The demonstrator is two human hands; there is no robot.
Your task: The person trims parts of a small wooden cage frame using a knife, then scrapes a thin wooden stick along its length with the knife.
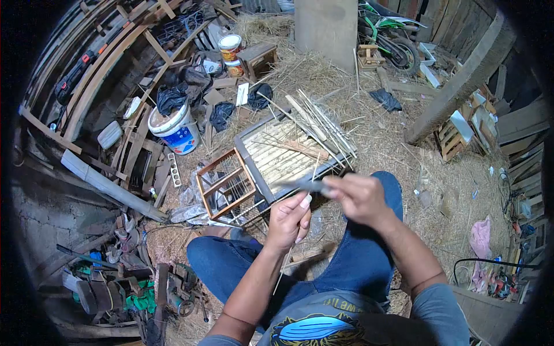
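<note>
My left hand [287, 224] pinches a thin pale stick [281, 275], which looks like bamboo and runs from above my fingertips down past my wrist. My right hand [360, 199] is closed round the handle of a knife [303, 185]. Motion blurs its dark blade, which points left across the stick just above my left thumb; I cannot tell if it touches. Beyond my hands lies a dark-framed panel [262, 183] with a pale slatted top. Several split strips [314, 124] and a reddish-brown piece of wood [303, 150] rest on it. A small wooden frame [228, 183] with thin bars leans at its left.
A white bucket [174, 130] stands at the left, with black plastic bags [222, 115] nearby. Straw and shavings cover the floor [438, 190]. A wooden post [456, 81] slants on the right, and a motorbike [398, 49] is at the back. Tools [115, 288] clutter the lower left.
</note>
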